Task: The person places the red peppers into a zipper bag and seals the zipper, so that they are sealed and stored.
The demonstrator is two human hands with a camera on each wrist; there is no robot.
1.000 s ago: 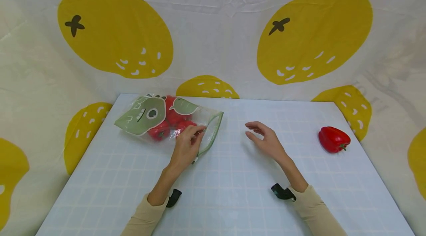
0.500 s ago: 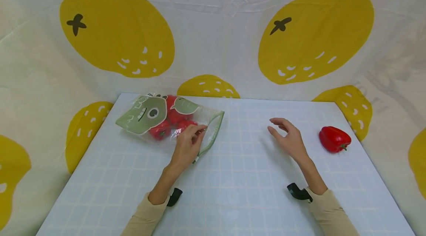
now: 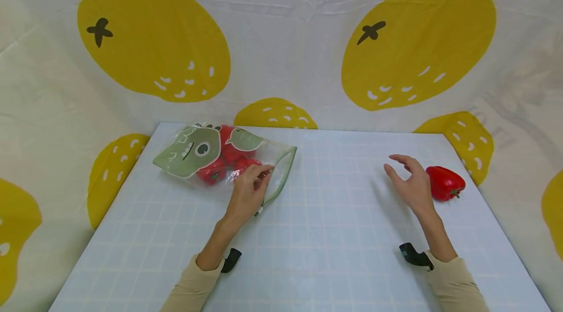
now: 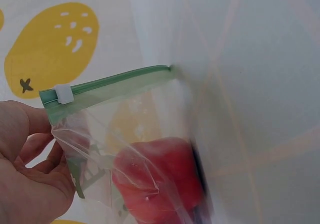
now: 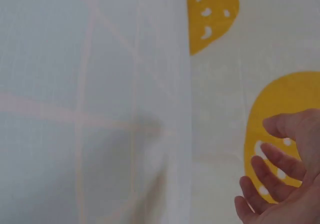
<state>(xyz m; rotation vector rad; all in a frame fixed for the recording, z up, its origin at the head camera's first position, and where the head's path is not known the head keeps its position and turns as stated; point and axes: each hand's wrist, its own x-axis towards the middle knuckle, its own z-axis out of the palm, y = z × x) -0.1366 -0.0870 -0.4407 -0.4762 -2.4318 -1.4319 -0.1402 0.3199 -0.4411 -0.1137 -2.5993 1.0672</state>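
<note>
A clear zip bag (image 3: 186, 151) with a green cartoon face lies on the left of the table, several red bell peppers (image 3: 213, 172) inside it. My left hand (image 3: 249, 193) pinches the upper film near the bag's mouth. In the left wrist view, the green zip strip (image 4: 120, 77) carries a white slider (image 4: 64, 93), and a red pepper shows through the film. Over the right side of the table my right hand (image 3: 412, 186) is held with fingers loosely bent, holding nothing. Just beyond its knuckles lies a single red bell pepper (image 3: 446, 183), partly hidden by the hand.
The table (image 3: 325, 253) has a pale blue gridded cover. Behind it and at its sides hangs a white cloth (image 3: 286, 48) printed with yellow fruit. A small black camera sits on each wrist, below tan sleeves (image 3: 457, 282).
My right hand has moved rightward across the table, from near the bag's mouth to beside the single bell pepper. The left hand and the bag have stayed in place.
</note>
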